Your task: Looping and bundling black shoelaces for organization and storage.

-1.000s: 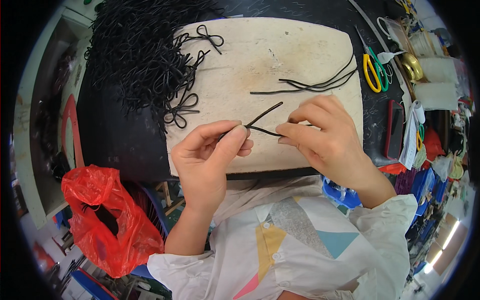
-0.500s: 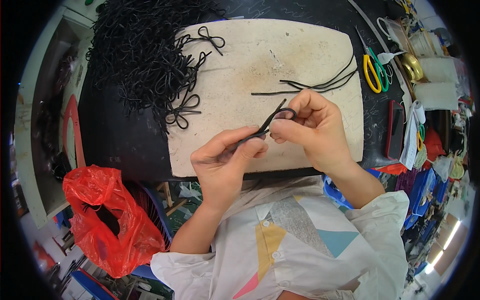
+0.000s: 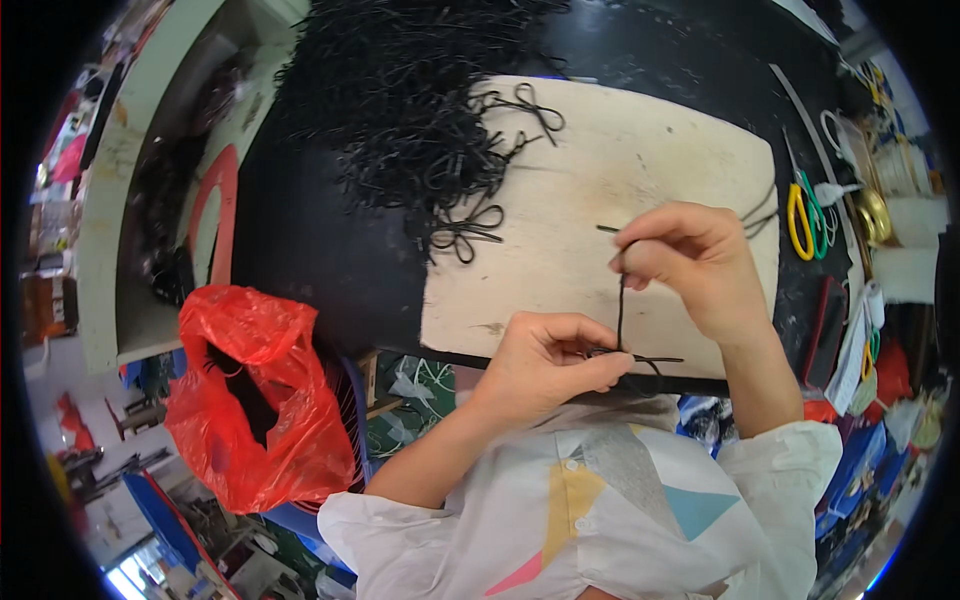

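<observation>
Near the front edge of the pale board [image 3: 540, 290], my left hand [image 3: 545, 365] pinches a black cord [image 3: 621, 312] between thumb and fingers, with loose ends and a small loop sticking out past the thumb. Higher and to the right, my right hand [image 3: 690, 260] holds one strand of the same cord, drawn straight up from the left hand. A short tip pokes out beyond the right fingers. Whether a knot sits inside the left grip is hidden. Tied black cord bows [image 3: 468, 235] lie on the board's left side.
A large heap of black cords [image 3: 410, 110] covers the back left of the black table [image 3: 310, 250]. Scissors [image 3: 800, 215] with yellow and green handles and a dark phone [image 3: 825, 330] lie at right. Loose cords [image 3: 762, 212] rest by the board's right edge. A red plastic bag [image 3: 300, 440] stands front left.
My hands have moved apart: the left came down toward the table's edge, the right rose, pulling a strand taut. The whole view has shifted, moving the table's things rightward.
</observation>
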